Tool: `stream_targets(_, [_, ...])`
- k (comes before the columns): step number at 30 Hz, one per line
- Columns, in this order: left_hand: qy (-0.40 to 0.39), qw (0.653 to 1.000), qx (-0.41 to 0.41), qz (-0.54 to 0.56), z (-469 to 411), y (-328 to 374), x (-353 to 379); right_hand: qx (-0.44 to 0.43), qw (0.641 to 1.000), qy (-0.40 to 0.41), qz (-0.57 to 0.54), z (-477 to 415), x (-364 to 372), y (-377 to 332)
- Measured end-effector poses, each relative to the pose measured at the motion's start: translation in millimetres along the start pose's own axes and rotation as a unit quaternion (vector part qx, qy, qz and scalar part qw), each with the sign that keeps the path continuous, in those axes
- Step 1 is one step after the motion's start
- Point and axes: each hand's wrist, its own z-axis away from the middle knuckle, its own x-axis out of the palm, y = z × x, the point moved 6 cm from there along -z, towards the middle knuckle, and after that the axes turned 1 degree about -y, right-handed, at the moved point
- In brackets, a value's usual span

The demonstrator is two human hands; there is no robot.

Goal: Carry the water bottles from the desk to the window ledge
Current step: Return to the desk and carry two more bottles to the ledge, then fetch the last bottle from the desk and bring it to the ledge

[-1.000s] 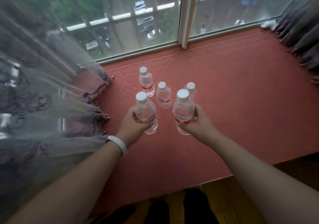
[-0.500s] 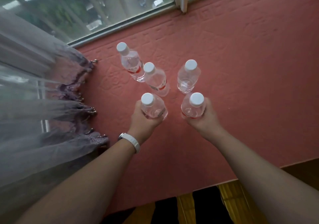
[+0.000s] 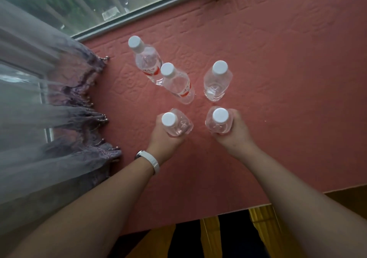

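Reaching forward over the window ledge [image 3: 278,78], both forearms run side by side with the wrists angled down. The left hand [image 3: 164,140], white wristband [image 3: 153,161] at its wrist, has its grip closed round the left-held bottle [image 3: 179,127]. The right hand [image 3: 235,133] wraps its grip round the right-held bottle [image 3: 218,125]. Both bottles are upright, caps toward the camera. Just beyond stand the far-left bottle [image 3: 147,62], middle bottle [image 3: 178,84] and right bottle [image 3: 217,82]. Fingers are mostly hidden behind the bottles; cannot tell if the held bases touch the ledge. A sheer curtain [image 3: 39,118] is cut off at the left.
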Motion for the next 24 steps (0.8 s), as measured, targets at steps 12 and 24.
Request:
stream_targets(12, [0.011,0.998,-0.015,-0.053,49.7,36.1,-49.6,-0.029,0.996,-0.05,0.064,38.0,-48.3,-65.4])
stream_targets(24, [0.066,0.971,0.069,-0.22,129.4,160.3,-102.7,-0.156,0.967,-0.04,0.199,107.9,-122.3,-189.2])
